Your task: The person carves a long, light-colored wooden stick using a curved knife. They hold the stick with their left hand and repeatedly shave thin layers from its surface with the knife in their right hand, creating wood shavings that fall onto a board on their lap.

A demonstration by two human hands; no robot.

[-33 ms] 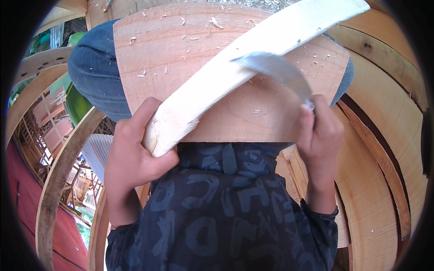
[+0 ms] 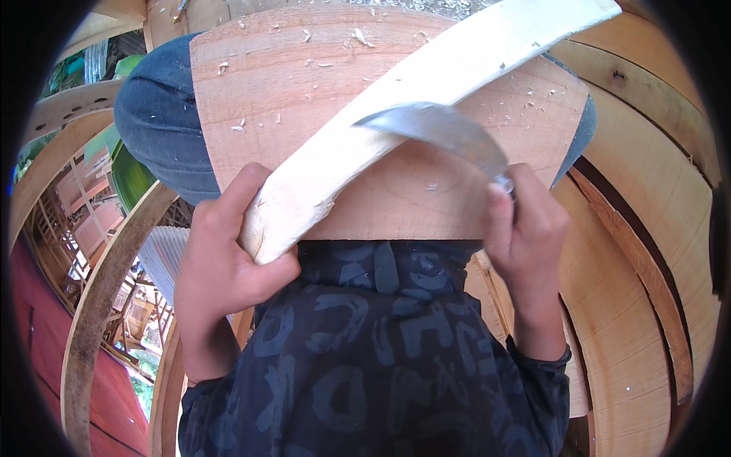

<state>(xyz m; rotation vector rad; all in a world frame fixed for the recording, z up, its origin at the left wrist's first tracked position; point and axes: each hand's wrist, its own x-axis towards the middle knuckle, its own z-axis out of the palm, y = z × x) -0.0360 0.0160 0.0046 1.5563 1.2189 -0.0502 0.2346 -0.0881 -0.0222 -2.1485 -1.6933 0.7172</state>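
Fingers of the left hand (image 2: 225,263) wrap tight around the near end of a pale wooden slat (image 2: 426,107), which runs from seven o'clock up to one o'clock across a broad board (image 2: 304,99) resting on the knees. At four o'clock, the right hand (image 2: 525,232) is closed on the handle of a curved blade (image 2: 442,129) whose edge lies on the slat. It looks stiff, light and rough-edged, best gripped at its ends. No containers show; loose shavings (image 2: 358,34) dot the board.
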